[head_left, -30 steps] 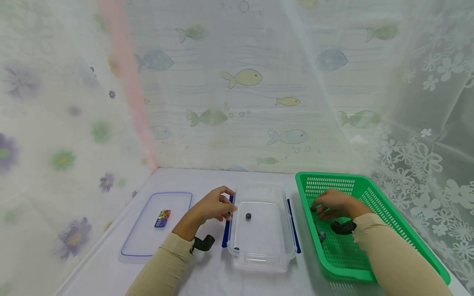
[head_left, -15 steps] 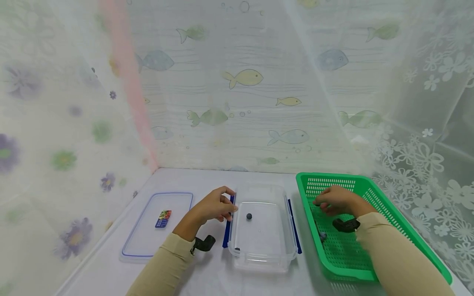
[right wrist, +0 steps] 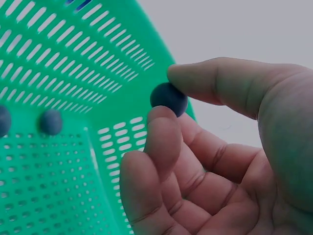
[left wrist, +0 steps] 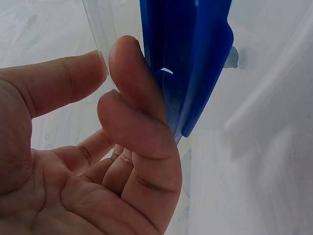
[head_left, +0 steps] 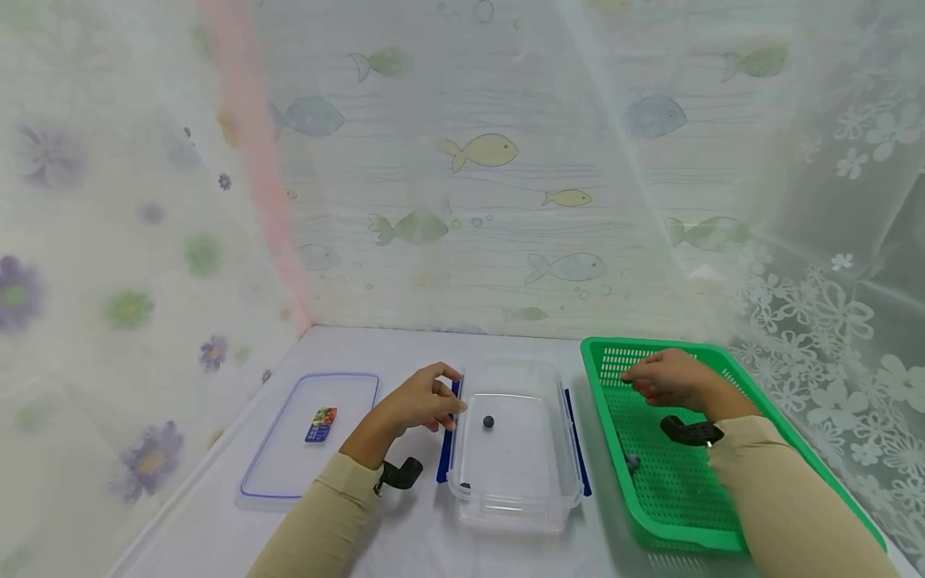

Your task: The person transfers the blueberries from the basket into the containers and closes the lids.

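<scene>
With my right hand (head_left: 672, 379), I pinch a dark blueberry (right wrist: 169, 98) between thumb and fingertips, raised over the green basket (head_left: 686, 536). More blueberries (right wrist: 51, 122) lie on the basket's floor along its left side. My left hand (head_left: 413, 405) holds the left rim of a clear plastic container (head_left: 513, 507), thumb and fingers on either side of the wall beside the blue latch (left wrist: 195, 58). Inside the container one blueberry (head_left: 488, 422) sits toward the back, and a second dark berry (head_left: 466, 485) shows at the front left corner.
The clear lid (head_left: 278, 496) with its blue seal and a colourful label (head_left: 320, 425) lies flat to the left of the container. Another blue latch (head_left: 576, 441) hangs open on the container's right side. Patterned curtains (head_left: 462, 201) enclose the white table (head_left: 405, 514).
My right hand has picked the blueberry up from the basket's left side and moved up and slightly right with it. The left hand keeps its hold on the container.
</scene>
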`<state>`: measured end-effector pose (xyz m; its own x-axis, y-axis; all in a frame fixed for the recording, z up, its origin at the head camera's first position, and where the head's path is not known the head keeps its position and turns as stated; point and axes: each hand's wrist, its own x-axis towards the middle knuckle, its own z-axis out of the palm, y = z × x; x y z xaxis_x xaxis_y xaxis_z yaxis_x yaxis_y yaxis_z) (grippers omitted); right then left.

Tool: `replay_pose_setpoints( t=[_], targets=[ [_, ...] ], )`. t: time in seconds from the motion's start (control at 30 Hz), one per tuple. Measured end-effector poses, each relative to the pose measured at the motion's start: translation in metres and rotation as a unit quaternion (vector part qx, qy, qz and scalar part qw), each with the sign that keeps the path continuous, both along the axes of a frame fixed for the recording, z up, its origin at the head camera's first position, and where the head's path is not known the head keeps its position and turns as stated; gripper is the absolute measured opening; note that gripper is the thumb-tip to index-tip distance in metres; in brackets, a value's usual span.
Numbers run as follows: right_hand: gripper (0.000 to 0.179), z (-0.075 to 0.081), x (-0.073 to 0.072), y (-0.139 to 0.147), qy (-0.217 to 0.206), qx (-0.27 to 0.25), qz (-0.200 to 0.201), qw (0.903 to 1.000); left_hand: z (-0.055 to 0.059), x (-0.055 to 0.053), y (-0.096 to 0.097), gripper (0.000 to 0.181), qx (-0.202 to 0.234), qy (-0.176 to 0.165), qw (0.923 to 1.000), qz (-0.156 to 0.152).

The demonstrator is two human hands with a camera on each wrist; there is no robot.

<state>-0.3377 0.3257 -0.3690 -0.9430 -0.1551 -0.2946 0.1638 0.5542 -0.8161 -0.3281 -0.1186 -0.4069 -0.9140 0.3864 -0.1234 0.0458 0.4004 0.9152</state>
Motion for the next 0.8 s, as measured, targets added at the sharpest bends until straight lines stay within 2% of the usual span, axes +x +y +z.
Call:
replay_pose_setpoints(
  t=[0.2, 0.43, 0.8],
  targets=[
    [0.056, 0.010, 0.001, -0.004, 0.002, 0.007, 0.003, 1.0000, 0.001, -0.001, -0.001, 0.056, 0.001, 0.002, 1.0000, 0.000],
    [0.053, 0.016, 0.001, -0.008, 0.003, -0.009, 0.010, 0.9999, 0.001, 0.001, 0.000, 0.051, 0.003, 0.004, 1.0000, 0.003],
    [0.055, 0.026, 0.009, -0.020, 0.022, -0.033, 0.052, 0.9979, 0.001, 0.003, 0.001, 0.054, 0.006, -0.001, 1.0000, 0.001]
  ],
)
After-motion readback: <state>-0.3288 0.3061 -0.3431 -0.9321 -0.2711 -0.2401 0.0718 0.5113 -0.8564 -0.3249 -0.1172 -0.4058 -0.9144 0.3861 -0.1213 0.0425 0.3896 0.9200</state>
